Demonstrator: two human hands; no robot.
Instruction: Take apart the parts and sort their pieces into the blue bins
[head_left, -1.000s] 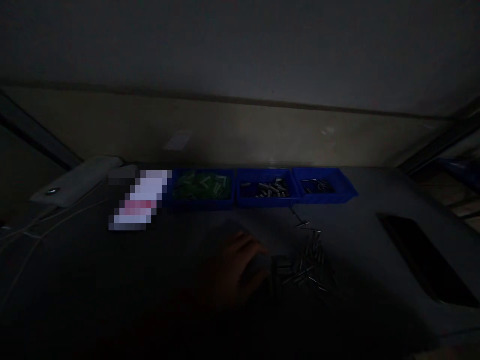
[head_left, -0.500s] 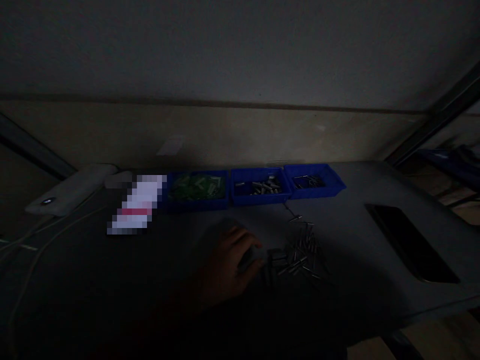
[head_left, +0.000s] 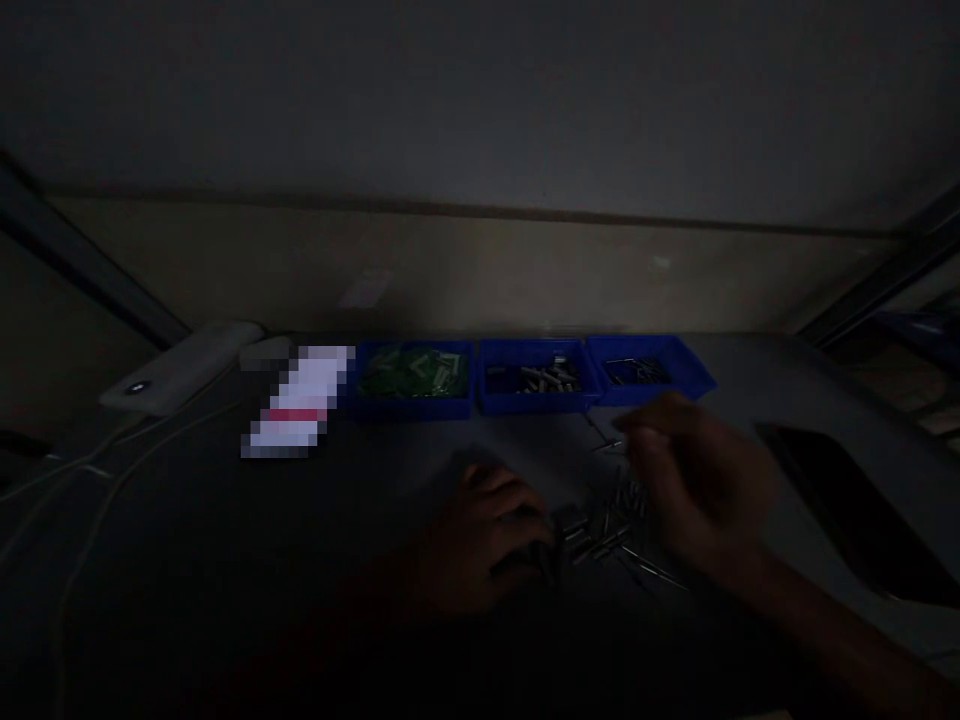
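Observation:
The scene is very dark. My left hand [head_left: 487, 540] curls its fingers at the left edge of a pile of slim metal pins [head_left: 611, 525], by some dark short pieces whose shape is unclear. Its thumb is mostly in shadow, and what lies under the fingers is hidden. Over the right side of the pile, my right hand [head_left: 701, 485] is closed in a pinch and blurred. Its fingertips are close to a T-shaped metal pin [head_left: 611, 445] lying on the table. Whatever is between those fingertips is too small to make out.
Along the wall stand three blue bins: one with green-wrapped pieces [head_left: 412, 372], one with short metal cylinders [head_left: 551, 378], one with thin pins [head_left: 637, 370]. A pixelated bright phone-like object [head_left: 300, 400], a white power strip [head_left: 180, 370] with cables, and a dark flat slab [head_left: 855, 510] lie around.
My right hand has come in from the right over the pile. My left hand has moved slightly right, its fingers now curled at the dark pieces. The view has shifted a little.

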